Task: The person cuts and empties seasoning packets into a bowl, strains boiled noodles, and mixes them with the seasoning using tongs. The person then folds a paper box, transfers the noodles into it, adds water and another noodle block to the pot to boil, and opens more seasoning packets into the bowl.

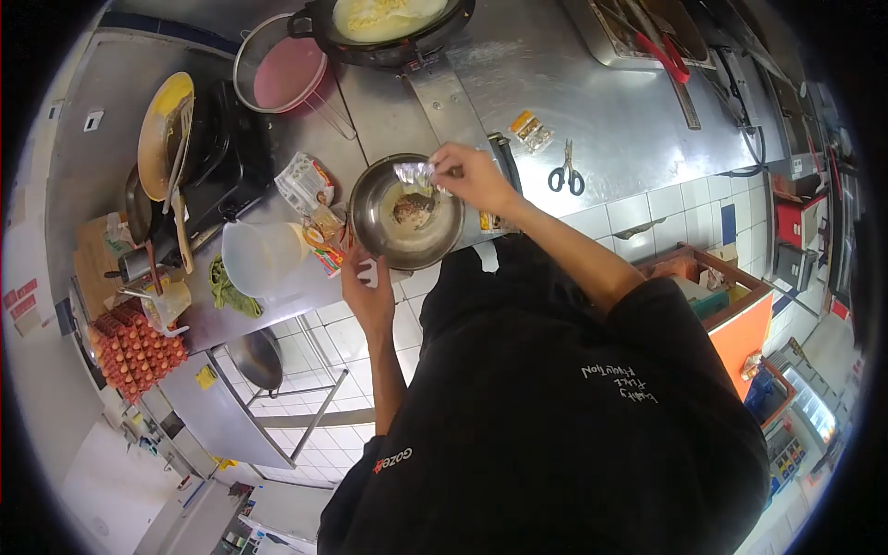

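A metal mixing bowl (363, 222) sits at the counter's front edge, with brown and pale powder (413, 211) heaped on its bottom. Over its far right rim, my right hand (472, 176) pinches a silver foil sachet (412, 174), tilted above the powder. My left hand (368, 289) is at the bowl's near left rim, thumb and fingers curved against it. Beside that hand lie a red and white packet (327, 255) and a white printed packet (304, 184). Black-handled scissors (567, 176) and a small yellow and clear sachet (531, 132) rest to the right.
A black pan (384, 44) with pale food stands at the back, beside a strainer (242, 74) and pink bowl (289, 76). To the left are a clear plastic jug (254, 262), green leaves (228, 289), another pan (153, 139) and stacked egg trays (139, 347).
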`<state>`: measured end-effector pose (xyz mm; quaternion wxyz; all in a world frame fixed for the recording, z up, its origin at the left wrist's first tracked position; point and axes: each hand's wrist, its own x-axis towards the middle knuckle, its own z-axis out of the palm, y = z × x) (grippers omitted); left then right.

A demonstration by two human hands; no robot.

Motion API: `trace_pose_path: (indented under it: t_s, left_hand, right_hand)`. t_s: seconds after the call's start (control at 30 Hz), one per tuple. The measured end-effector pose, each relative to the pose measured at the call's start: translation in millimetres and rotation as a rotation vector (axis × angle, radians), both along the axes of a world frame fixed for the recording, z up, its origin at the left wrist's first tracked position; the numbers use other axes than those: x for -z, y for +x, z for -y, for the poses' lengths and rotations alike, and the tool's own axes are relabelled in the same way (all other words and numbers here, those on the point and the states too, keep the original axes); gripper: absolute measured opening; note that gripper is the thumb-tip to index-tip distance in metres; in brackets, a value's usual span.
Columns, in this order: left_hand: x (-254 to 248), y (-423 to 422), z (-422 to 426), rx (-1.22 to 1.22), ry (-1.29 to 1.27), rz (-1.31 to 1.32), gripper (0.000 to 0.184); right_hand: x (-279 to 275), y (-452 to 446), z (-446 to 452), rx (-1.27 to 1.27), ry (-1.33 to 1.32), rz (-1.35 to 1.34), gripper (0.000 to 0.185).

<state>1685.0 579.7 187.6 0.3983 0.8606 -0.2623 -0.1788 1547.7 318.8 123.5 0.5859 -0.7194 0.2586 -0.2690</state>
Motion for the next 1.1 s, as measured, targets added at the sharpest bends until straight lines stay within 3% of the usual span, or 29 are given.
trace_pose_path:
  t_s: [0.03,0.1,0.23,0.27,0.3,0.37,0.43,0.73,0.83,0.9,0.93,1.0,1.03,1.1]
  left_hand:
    - [4.1,-1.1,-6.0,-0.058,0.013,-0.038,0.052]
    - [12.4,-2.9,-19.7,-0.177,-0.017,-0.091,0.051]
    - [45.2,6.8,-48.7,-0.375,-0.022,-0.052,0.052]
    - [60.2,14.9,-55.3,-0.425,-0.020,-0.081,0.063]
    - [66.5,14.9,-53.9,-0.442,-0.019,-0.074,0.063]
    - [73.3,26.4,-50.2,-0.532,-0.017,0.022,0.078]
    - [110.1,49.3,-59.6,-0.475,0.034,0.177,0.094]
    - [122.5,78.9,-28.1,-0.500,0.130,0.136,0.101]
    - [122.1,77.5,-32.5,-0.490,0.129,0.137,0.097]
    - [116.3,73.2,-33.6,-0.503,0.091,0.138,0.093]
    - [109.8,70.2,-32.5,-0.496,0.051,0.105,0.092]
    - [104.3,66.0,-35.9,-0.491,0.011,0.072,0.092]
    - [103.8,65.0,-37.6,-0.475,-0.001,0.055,0.094]
    - [104.1,65.5,-40.2,-0.461,-0.020,0.039,0.095]
  right_hand:
    - [-14.2,-8.0,8.1,0.001,-0.002,-0.002,0.032]
    - [-47.4,-38.3,31.9,0.056,0.676,-0.096,0.030]
    - [-55.0,-102.7,66.9,0.286,0.800,-0.031,0.030]
    - [-50.7,-118.0,74.7,0.354,0.792,-0.030,0.032]
    - [-43.5,-132.3,78.4,0.438,0.794,0.015,0.032]
    - [-24.7,-154.2,87.5,0.477,0.665,-0.068,0.034]
    - [-13.2,-160.2,88.2,0.492,0.728,0.001,0.031]
    - [47.1,-154.9,90.8,0.534,0.385,-0.230,0.032]
    - [22.8,-152.7,82.9,0.559,0.142,-0.422,0.040]
    - [-9.7,-135.4,71.8,0.662,-0.479,-0.471,0.041]
    - [-21.3,-115.6,68.2,0.657,-0.486,-0.465,0.041]
    - [-48.4,-63.2,45.8,0.454,-0.367,-0.219,0.040]
    - [-81.7,-24.4,25.6,0.279,-0.219,-0.263,0.038]
    - [-82.4,52.2,-4.8,-0.091,-0.470,-0.167,0.029]
